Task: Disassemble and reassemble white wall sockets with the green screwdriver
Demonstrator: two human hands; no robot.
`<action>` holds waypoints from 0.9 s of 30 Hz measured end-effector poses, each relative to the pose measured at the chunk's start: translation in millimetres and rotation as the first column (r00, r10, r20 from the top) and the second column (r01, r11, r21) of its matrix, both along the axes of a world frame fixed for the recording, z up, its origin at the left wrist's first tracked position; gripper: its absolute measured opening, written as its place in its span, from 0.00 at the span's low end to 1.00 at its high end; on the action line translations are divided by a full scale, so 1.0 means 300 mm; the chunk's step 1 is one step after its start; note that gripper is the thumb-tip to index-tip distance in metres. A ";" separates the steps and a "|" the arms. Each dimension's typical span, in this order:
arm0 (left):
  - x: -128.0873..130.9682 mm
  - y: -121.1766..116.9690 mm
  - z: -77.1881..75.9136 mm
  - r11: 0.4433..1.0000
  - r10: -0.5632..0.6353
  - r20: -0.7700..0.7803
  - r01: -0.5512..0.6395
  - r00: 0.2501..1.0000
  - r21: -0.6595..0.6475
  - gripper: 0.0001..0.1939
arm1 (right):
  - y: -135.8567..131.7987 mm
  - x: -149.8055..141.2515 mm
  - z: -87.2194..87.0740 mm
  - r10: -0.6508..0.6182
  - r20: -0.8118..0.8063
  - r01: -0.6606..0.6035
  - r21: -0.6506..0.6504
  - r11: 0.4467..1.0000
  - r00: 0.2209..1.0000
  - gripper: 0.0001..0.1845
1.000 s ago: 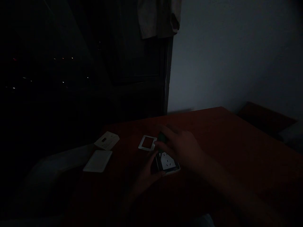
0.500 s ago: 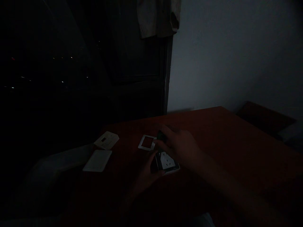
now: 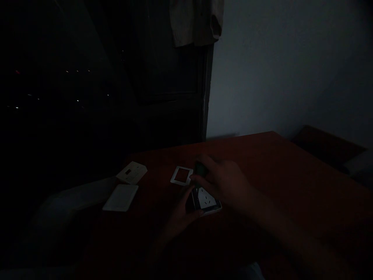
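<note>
A wall socket (image 3: pixel 206 199) with a white face and dark surround lies on the reddish-brown table (image 3: pixel 250 151). My left hand (image 3: pixel 180 217) grips its left side, thumb along the near edge and fingers at the far corner. Above its far end, my right hand (image 3: pixel 229 179) is closed around the green handle of a screwdriver (image 3: pixel 200 169). The tool's tip is hard to make out in the dim light. Just beyond my left fingers lies a white square frame (image 3: pixel 175 179) with an open middle.
At the left, a pale piece with a small slot (image 3: pixel 135 173) lies behind a white rectangular plate (image 3: pixel 121 198). A dark window (image 3: pixel 87 85) stands behind the table at the left, a pale wall (image 3: pixel 262 77) at the right. Cloth (image 3: pixel 192 23) hangs above.
My right hand has turned slightly around the screwdriver, and more of the green handle shows. My left hand and the socket stay nearly where they were.
</note>
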State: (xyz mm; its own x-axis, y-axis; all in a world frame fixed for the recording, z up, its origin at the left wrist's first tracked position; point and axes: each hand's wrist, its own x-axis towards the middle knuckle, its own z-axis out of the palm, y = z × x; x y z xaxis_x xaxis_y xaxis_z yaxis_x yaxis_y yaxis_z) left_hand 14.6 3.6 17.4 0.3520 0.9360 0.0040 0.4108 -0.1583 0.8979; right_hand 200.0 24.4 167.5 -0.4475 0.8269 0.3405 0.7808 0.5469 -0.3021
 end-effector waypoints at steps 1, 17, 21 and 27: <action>0.001 0.000 0.008 1.000 -0.001 -0.008 0.001 1.000 0.013 0.39 | 0.002 -0.004 -0.006 -0.032 0.015 0.031 0.027 0.999 0.999 0.18; 0.010 -0.006 0.042 1.000 0.004 0.004 -0.004 1.000 0.000 0.38 | 0.023 0.070 -0.020 -0.047 -0.249 0.025 -0.088 0.996 0.967 0.14; -0.025 0.013 0.025 0.997 0.026 -0.046 -0.023 0.999 0.068 0.31 | 0.053 0.195 -0.106 -0.299 -0.633 0.164 -0.265 0.950 0.714 0.14; -0.086 0.109 0.060 0.939 0.175 -0.430 -0.020 0.886 0.342 0.17 | 0.022 0.292 -0.334 -0.690 -0.701 -0.270 -0.709 0.651 0.178 0.14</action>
State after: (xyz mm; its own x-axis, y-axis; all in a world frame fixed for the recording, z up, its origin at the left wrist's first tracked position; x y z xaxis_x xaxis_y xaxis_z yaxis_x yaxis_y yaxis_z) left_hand -11.1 36.5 35.4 0.2949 0.9399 0.1723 0.7835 -0.3410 0.5195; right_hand 287.7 30.9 67.4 0.0198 0.9548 -0.2967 -0.2944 -0.2780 -0.9143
